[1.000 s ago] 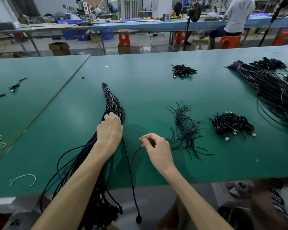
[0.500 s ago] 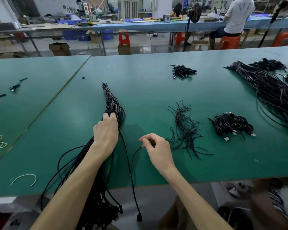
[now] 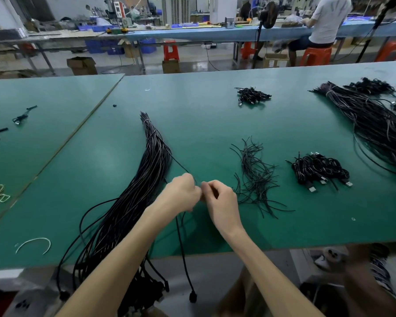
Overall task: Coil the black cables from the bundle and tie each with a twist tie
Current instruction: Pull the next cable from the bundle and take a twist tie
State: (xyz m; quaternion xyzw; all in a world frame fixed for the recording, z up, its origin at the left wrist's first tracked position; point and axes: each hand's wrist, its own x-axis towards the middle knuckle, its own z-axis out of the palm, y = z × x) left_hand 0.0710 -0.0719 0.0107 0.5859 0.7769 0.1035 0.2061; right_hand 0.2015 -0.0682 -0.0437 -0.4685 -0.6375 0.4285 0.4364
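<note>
black cables lay in a long bundle (image 3: 146, 179) on the green desk (image 3: 204, 124), its tied tip toward the middle of the desk and its loose ends spilling over the near edge. a single cable (image 3: 181, 167) ran out from the bundle's right side to the two hands, which met just right of the bundle, toward the near edge. left hand (image 3: 181, 194): fingers curled, gripping the single cable, whose remaining length dropped below the fist and hung over the near edge, ending in a plug. right hand (image 3: 222, 200): fingers curled, thumb and forefinger pinching the same cable, touching the left fingertips. loose twist ties (image 3: 256, 177) lay just right of the right hand; a heap of coiled cables (image 3: 318, 170) lay farther toward the right edge. a smaller coiled heap (image 3: 252, 97) lay toward the far edge, and a second long bundle (image 3: 375, 126) lay along the right edge.
</note>
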